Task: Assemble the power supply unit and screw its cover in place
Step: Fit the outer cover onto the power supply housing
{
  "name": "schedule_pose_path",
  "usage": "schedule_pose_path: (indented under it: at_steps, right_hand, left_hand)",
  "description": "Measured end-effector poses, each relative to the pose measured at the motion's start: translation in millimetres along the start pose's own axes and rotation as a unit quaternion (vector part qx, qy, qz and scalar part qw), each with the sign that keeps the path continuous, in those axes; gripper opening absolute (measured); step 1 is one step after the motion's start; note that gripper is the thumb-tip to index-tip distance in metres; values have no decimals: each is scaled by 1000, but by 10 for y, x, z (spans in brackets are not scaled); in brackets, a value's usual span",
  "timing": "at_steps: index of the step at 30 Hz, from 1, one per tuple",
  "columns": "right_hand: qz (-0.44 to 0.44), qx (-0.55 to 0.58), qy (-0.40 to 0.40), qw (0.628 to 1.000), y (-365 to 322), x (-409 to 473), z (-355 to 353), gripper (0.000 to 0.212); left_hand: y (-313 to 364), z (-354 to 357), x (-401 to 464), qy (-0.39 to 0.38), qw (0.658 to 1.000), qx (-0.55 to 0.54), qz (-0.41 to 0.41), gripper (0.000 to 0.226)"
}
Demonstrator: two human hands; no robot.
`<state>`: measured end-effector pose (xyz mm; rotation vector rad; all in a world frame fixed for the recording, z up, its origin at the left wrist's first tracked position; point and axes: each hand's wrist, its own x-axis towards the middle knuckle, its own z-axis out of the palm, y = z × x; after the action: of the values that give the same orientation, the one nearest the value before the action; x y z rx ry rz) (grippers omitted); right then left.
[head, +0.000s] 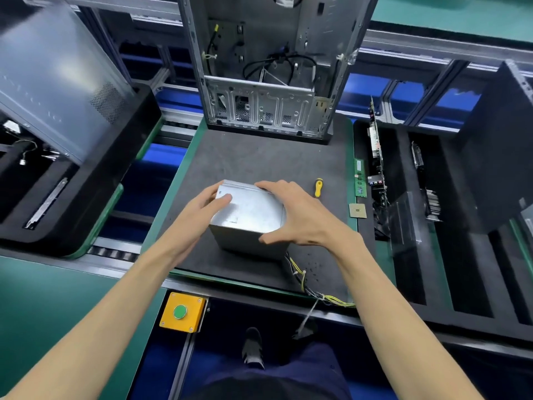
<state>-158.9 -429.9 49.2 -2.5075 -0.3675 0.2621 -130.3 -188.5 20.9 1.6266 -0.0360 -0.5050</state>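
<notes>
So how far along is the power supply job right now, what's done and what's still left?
Looks done: the metal cover sits closed on the power supply unit on the dark mat. In hand: the left hand and right hand grip the unit from either side. Left: screwing the cover down; the yellow-handled screwdriver lies untouched beside it. I can't tell whether any screws are in.

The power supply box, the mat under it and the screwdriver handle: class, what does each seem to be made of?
Power supply box: looks like bare sheet metal, dull grey with soft glare and crisp folded edges.
Mat: probably foam or rubber, matte black, speckled, no shine.
Screwdriver handle: likely plastic, smooth, glossy yellow.
</notes>
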Motion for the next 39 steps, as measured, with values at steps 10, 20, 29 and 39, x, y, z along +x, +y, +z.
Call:
schedule_pose_path:
  at_steps: [10, 20, 29, 39]
  right_hand:
    - [126, 301, 104, 940, 128, -29, 96, 59]
    - [203, 589, 72, 779, 207, -2, 481, 46]
    - [183, 645, 67, 739, 175, -37, 442, 50]
    - [198, 626, 90, 749, 157, -24, 496, 39]
  left_hand:
    - [-14, 113, 26, 37, 999, -20, -1, 26]
    - [57, 57, 34, -18, 998, -52, -33, 25]
    - [180, -4, 34, -83, 992, -71, -69, 29]
    - [170, -37, 62, -82, 991, -73, -76, 35]
